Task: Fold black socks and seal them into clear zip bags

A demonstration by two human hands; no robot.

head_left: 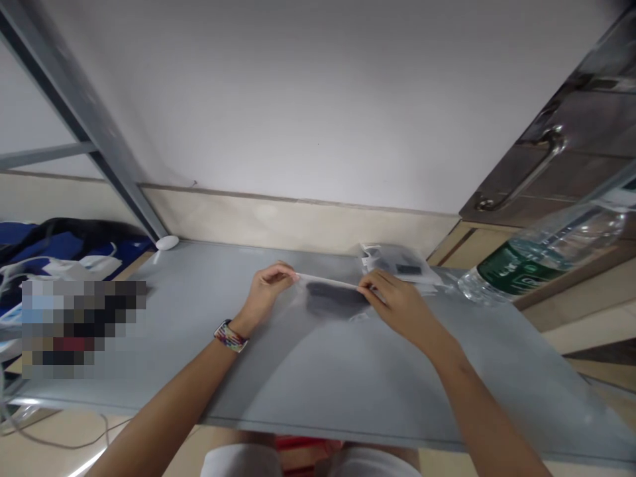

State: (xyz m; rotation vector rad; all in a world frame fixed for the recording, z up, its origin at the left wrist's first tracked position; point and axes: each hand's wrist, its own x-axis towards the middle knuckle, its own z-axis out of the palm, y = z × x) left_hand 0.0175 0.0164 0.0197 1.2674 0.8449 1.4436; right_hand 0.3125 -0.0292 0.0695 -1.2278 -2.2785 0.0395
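Between my two hands a clear plastic bag (pixel 330 301) is stretched by its whitish top edge, with something dark and flat inside that I cannot make out. My left hand (pixel 271 285) pinches the left end of that edge; a patterned band is on the wrist. At the right end, my right hand (pixel 392 298) pinches the same edge between thumb and fingers. Just behind the right hand lies a pile of similar clear bags (pixel 397 260) with dark contents, partly covered by the hand.
A large water bottle (pixel 527 268) with a green label stands at the right of the grey table (pixel 318 384). White chargers and cables (pixel 74 265) lie at the left, near a metal post (pixel 119 172). A white round object (pixel 167 242) sits at the back left corner. A wall runs behind.
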